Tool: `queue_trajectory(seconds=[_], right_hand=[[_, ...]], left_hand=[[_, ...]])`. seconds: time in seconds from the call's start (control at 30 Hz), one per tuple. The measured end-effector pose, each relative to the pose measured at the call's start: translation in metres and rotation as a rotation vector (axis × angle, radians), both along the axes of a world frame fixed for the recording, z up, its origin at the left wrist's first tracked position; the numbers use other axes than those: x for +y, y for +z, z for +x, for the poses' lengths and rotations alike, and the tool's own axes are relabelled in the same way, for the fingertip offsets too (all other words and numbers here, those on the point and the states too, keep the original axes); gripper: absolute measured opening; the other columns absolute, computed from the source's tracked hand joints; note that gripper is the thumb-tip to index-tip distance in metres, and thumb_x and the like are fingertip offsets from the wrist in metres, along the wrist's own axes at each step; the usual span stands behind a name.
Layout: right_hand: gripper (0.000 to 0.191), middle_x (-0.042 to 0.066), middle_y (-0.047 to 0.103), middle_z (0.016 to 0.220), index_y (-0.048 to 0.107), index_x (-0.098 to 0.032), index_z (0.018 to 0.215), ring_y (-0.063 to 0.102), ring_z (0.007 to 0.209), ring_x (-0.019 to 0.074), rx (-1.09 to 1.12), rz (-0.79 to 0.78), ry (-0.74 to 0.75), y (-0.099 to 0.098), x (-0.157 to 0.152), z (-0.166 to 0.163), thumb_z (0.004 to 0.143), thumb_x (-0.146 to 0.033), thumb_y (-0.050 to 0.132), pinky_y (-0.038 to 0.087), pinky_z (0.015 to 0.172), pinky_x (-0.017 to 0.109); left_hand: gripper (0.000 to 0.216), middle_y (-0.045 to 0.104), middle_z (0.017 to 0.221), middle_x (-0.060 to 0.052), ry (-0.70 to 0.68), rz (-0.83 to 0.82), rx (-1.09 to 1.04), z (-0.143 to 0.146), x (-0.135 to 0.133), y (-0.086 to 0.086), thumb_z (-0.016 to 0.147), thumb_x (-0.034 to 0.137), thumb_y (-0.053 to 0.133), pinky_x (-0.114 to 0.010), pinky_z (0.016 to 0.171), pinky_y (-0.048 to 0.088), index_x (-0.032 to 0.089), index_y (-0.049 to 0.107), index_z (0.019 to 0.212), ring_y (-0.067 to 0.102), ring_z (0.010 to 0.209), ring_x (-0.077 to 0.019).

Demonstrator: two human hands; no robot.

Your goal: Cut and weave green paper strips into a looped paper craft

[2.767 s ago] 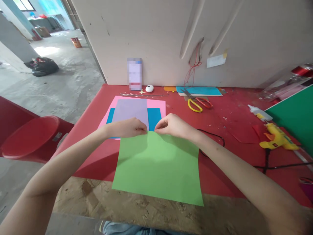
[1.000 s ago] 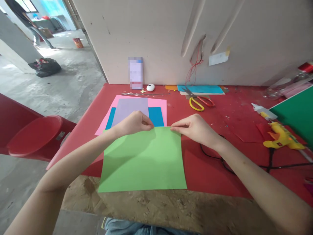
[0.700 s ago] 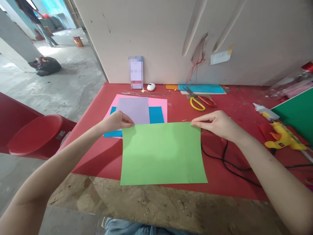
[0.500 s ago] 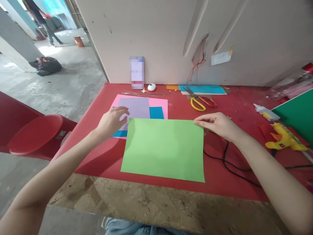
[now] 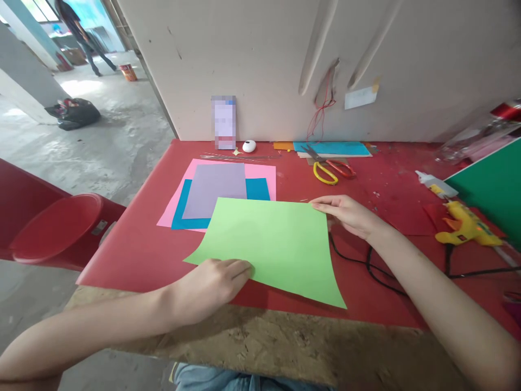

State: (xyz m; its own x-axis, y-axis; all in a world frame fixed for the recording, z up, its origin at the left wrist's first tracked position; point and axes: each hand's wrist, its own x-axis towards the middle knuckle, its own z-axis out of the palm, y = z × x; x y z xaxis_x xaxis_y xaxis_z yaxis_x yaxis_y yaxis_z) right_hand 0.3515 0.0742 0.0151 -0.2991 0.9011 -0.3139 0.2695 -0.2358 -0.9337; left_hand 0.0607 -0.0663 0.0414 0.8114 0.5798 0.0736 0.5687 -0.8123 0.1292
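A light green paper sheet point(image 5: 272, 241) lies slightly turned on the red table cover point(image 5: 142, 250). My left hand point(image 5: 209, 285) is closed on the sheet's near left edge, fingers pinching it. My right hand point(image 5: 345, 214) holds the sheet's far right corner between thumb and fingers. Behind the sheet lies a stack of pink paper point(image 5: 262, 172), blue paper point(image 5: 257, 189) and lilac paper point(image 5: 215, 187).
Yellow- and red-handled scissors point(image 5: 329, 169) and more coloured sheets point(image 5: 331, 148) lie by the wall. At the right sit a glue bottle point(image 5: 433, 185), a yellow glue gun point(image 5: 466, 228) with a black cord point(image 5: 378, 266), and a green board point(image 5: 494, 190). A red stool point(image 5: 57, 228) stands left. Bare chipboard point(image 5: 264, 342) forms the near edge.
My left hand left the sheet's far left corner and came down to its near left edge. The green sheet turned slightly. My right hand stayed at the far right corner.
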Motion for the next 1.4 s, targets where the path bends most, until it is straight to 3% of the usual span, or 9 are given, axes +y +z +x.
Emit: queue_trajectory(seconds=[0.23,0.43,0.6,0.7,0.83,1.07,1.2,1.3,1.4], right_hand=[[0.056,0.009,0.068,0.101,0.061,-0.021,0.107,0.064,0.09,0.021,0.257,-0.085,0.131,0.01,-0.016,-0.01,0.083,-0.063,0.034,0.051,0.066,0.027],[0.049,0.006,0.067,0.109,0.064,-0.026,0.106,0.063,0.1,0.0228,0.279,-0.074,0.119,0.018,-0.024,-0.01,0.079,-0.062,0.043,0.05,0.082,0.035],[0.068,0.003,0.052,0.132,0.046,-0.03,0.128,0.051,0.119,0.0218,0.163,0.063,0.15,0.023,-0.026,-0.017,0.065,-0.032,0.072,0.046,0.094,0.037],[0.086,0.004,0.039,0.143,0.037,-0.03,0.134,0.039,0.129,0.0237,-0.041,0.372,0.106,0.032,-0.026,-0.024,0.058,-0.028,0.077,0.036,0.104,0.043],[0.051,0.001,0.059,0.124,0.06,-0.028,0.111,0.05,0.119,0.0222,-0.056,0.664,0.108,0.048,-0.025,-0.042,0.062,-0.03,0.074,0.036,0.105,0.042],[0.026,0.005,0.07,0.099,0.068,-0.021,0.086,0.064,0.097,0.0228,0.318,0.594,-0.431,0.049,-0.024,-0.052,0.063,-0.034,0.073,0.051,0.088,0.041],[0.027,0.01,0.067,0.107,0.066,-0.018,0.087,0.061,0.104,0.0266,0.386,0.538,-0.633,0.036,-0.038,-0.027,0.065,-0.032,0.072,0.052,0.084,0.044],[0.029,0.009,0.063,0.116,0.066,-0.022,0.094,0.055,0.114,0.0272,0.41,0.451,-0.742,0.026,-0.044,-0.01,0.067,-0.033,0.07,0.052,0.085,0.044],[0.034,0.007,0.056,0.127,0.062,-0.026,0.104,0.047,0.123,0.0249,0.346,0.429,-0.761,0.015,-0.042,-0.005,0.073,-0.04,0.063,0.05,0.091,0.041]], left_hand=[[0.027,0.06,0.062,0.001,0.384,-0.276,-0.402,-0.015,0.023,0.025,0.079,0.033,0.061,-0.02,0.049,0.042,0.017,0.052,0.058,0.055,0.053,-0.0097],[0.042,0.053,0.058,0.003,0.696,-0.489,-0.676,-0.019,0.043,0.056,0.059,0.038,0.073,-0.019,0.043,0.035,0.017,0.038,0.048,0.042,0.048,-0.0064],[0.037,0.042,0.045,0.007,0.756,-0.27,-0.671,-0.029,0.065,0.084,0.06,0.042,0.071,-0.015,0.038,0.023,0.015,0.048,0.052,0.033,0.043,-0.0023],[0.043,0.044,0.045,0.008,0.709,-0.096,-0.596,-0.034,0.083,0.104,0.057,0.049,0.072,-0.012,0.043,0.022,0.011,0.053,0.054,0.032,0.044,0.0001],[0.054,0.044,0.051,0.008,0.548,0.017,-0.389,-0.029,0.107,0.123,0.057,0.061,0.065,-0.014,0.056,0.034,0.008,0.056,0.058,0.044,0.054,-0.0009],[0.055,0.056,0.118,-0.005,0.536,0.419,-0.517,-0.059,0.124,0.094,0.082,0.052,0.051,-0.029,0.098,0.035,0.011,0.05,0.118,0.049,0.113,-0.017],[0.056,0.045,0.137,-0.004,0.943,-0.088,-1.097,-0.107,0.107,0.043,0.088,0.055,0.036,-0.031,0.1,0.036,0.019,0.034,0.131,0.042,0.125,-0.0192],[0.075,0.055,0.129,-0.007,0.852,-0.921,-1.172,-0.115,0.073,0.007,0.08,0.073,0.018,-0.037,0.092,0.046,0.018,0.052,0.117,0.054,0.114,-0.026],[0.087,0.069,0.105,-0.007,0.759,-1.22,-1.205,-0.091,0.033,-0.017,0.054,0.09,0.035,-0.039,0.074,0.054,0.023,0.064,0.1,0.062,0.1,-0.032]])
